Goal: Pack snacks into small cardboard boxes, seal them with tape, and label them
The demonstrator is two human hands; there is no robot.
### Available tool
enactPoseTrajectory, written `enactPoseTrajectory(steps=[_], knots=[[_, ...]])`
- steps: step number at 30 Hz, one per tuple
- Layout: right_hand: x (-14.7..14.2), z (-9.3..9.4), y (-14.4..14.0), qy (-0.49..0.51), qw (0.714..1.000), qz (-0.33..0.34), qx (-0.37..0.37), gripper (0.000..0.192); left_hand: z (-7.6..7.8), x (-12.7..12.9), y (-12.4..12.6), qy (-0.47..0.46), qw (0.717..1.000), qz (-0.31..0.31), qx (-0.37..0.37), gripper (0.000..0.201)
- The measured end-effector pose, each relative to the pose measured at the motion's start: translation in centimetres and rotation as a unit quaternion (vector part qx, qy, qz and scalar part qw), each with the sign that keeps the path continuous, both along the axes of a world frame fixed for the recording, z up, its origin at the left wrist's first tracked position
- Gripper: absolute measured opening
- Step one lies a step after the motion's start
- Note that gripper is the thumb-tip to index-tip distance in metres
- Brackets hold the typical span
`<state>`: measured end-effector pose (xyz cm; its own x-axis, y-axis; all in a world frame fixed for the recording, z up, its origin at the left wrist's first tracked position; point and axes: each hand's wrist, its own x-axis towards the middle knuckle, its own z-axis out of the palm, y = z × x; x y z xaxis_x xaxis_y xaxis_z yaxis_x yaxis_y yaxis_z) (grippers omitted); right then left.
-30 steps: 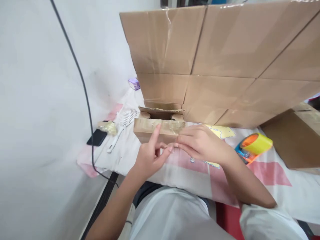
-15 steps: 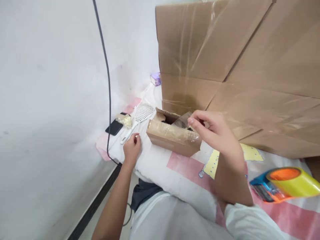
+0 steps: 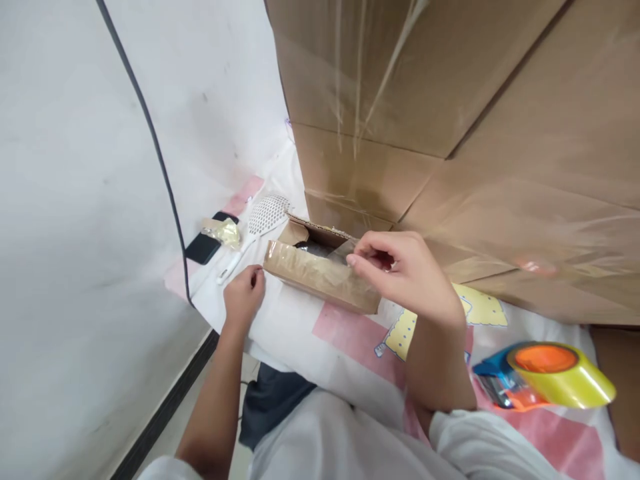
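Note:
A small brown cardboard box (image 3: pixel 320 283) lies on the bed, open along its top. Something dark and partly wrapped in clear plastic shows inside; its kind is hidden. My right hand (image 3: pixel 407 273) is over the box's right end, thumb and fingers pinching a piece of clear plastic film (image 3: pixel 343 252) that reaches into the opening. Beside the left end of the box, my left hand (image 3: pixel 243 295) rests on the sheet with curled fingers and nothing visible in them.
A white perforated ladle-shaped strainer (image 3: pixel 267 215), a black phone (image 3: pixel 204 247) and a crumpled clear wrapper (image 3: pixel 225 232) lie left. A large cardboard sheet (image 3: pixel 370 73) stands behind. Right is a tape dispenser (image 3: pixel 507 383) with yellow tape (image 3: pixel 587 383). A dark cable (image 3: pixel 150 123) hangs along the wall.
The view has shifted and tilted, so everything sits further left. My right hand keeps its pinch on the film and looks slightly lower over the box. My left hand remains curled beside it.

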<state>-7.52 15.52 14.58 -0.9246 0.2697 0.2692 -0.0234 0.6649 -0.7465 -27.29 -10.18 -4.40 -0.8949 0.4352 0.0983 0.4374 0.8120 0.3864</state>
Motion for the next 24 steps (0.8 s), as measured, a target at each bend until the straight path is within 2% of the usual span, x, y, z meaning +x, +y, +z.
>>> enactPoseTrajectory(steps=[6,13,24], knots=[[-0.4,0.1,-0.2,0.02,0.999,0.032,-0.004,0.012,-0.1,0.0,-0.1,-0.006,1.0,0.002,0.007,0.029],[-0.9,0.4,-0.9,-0.002,1.0,0.003,0.026,0.017,-0.3,-0.2,-0.4,0.002,1.0,-0.009,-0.003,0.03],[-1.1,1.1,-1.2,-0.012,0.999,0.002,0.047,0.014,-0.2,-0.8,-0.6,-0.033,0.999,-0.017,-0.016,0.025]])
